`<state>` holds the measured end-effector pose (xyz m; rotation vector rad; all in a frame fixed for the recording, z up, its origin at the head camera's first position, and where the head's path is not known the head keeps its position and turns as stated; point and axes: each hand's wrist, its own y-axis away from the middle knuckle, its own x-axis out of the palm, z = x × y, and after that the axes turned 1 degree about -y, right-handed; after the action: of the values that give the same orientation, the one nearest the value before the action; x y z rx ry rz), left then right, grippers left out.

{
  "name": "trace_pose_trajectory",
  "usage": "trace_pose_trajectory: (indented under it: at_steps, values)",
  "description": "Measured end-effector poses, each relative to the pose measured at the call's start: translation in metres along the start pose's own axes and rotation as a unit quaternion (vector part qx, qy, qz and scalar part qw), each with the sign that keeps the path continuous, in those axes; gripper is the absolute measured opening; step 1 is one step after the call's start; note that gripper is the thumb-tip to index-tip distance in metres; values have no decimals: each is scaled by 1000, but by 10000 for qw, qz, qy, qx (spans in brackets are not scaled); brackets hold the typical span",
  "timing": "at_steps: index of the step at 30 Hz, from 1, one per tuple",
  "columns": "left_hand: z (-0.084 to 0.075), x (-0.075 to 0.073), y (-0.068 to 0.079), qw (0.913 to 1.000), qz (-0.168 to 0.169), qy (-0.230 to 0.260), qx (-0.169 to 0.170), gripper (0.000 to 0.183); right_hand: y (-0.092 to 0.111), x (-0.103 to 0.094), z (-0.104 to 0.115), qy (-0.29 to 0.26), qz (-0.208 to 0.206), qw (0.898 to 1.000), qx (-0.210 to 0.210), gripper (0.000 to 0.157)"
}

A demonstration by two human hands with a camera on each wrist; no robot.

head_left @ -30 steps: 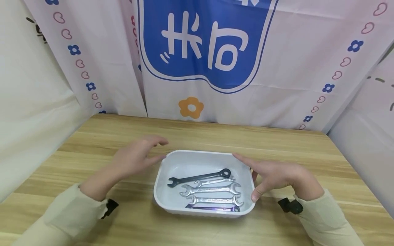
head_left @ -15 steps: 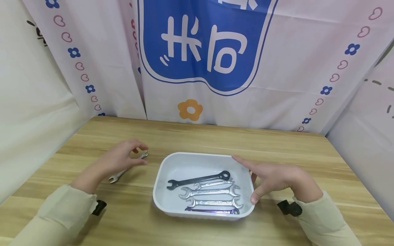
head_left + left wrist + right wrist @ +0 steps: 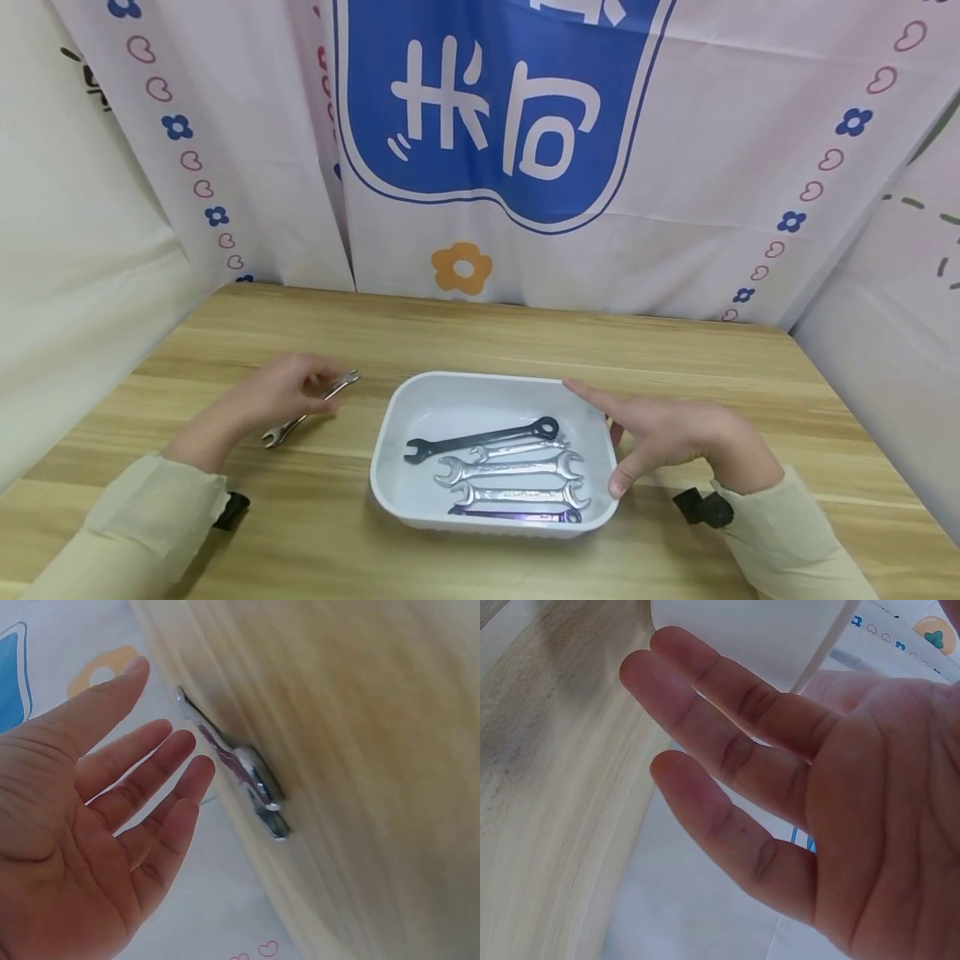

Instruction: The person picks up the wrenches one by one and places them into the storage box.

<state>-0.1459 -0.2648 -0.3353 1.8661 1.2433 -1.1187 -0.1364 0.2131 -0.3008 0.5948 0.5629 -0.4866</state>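
Observation:
My left hand (image 3: 281, 390) hovers over a silver open-end wrench (image 3: 345, 381), which lies slanted on the table left of a white tray (image 3: 442, 404). In the left wrist view, relaxed fingers are spread beside the wrench (image 3: 255, 776), apart from it. My right hand (image 3: 678, 429) rests at the tray's right end, index fingertip at the far corner and thumb on the near rim. Its other fingers (image 3: 735, 754) extend straight along the tray's outside. Inside the tray lie a black combination wrench (image 3: 480, 438), several silver open-end wrenches (image 3: 510, 469) and a dark purplish wrench (image 3: 517, 516).
The wood-grain table (image 3: 637, 350) runs back to a printed white curtain (image 3: 720, 167). White cloth (image 3: 90, 250) bounds the left side, with another white wall (image 3: 892, 333) on the right. A black strap (image 3: 705, 507) sits by the right sleeve.
My left hand has moved left from the tray's far left corner, and the wrench beneath it has come into sight. The right hand stays at the tray; the wrenches inside keep their places.

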Motion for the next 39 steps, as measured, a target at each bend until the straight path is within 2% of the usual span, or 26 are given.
trace_pose_trajectory:
  at_steps: [5,10,16,21,26,32,39]
  values:
    - [5,1,-1,9998,169,31,56,37,0,0,0,52,-20,10000,-8,128]
    - [5,2,-2,9996,274,55,-37,37,0,0,0,60,-32,10000,28,128]
    - [3,4,0,9995,312,-91,2,17,-1,0,0,32,-19,10000,72,129]
    - [3,3,3,9985,256,-298,-381,10,-1,0,0,50,-22,10000,63,129]
    - [2,2,6,9967,468,-248,-613,10,-1,0,0,6,2,10000,51,129]
    - [-2,0,6,9936,924,-335,-557,12,-1,-1,1,7,-8,10000,92,129]
    - [-2,0,8,9918,1212,-281,-306,15,0,0,1,53,-19,10000,72,129]
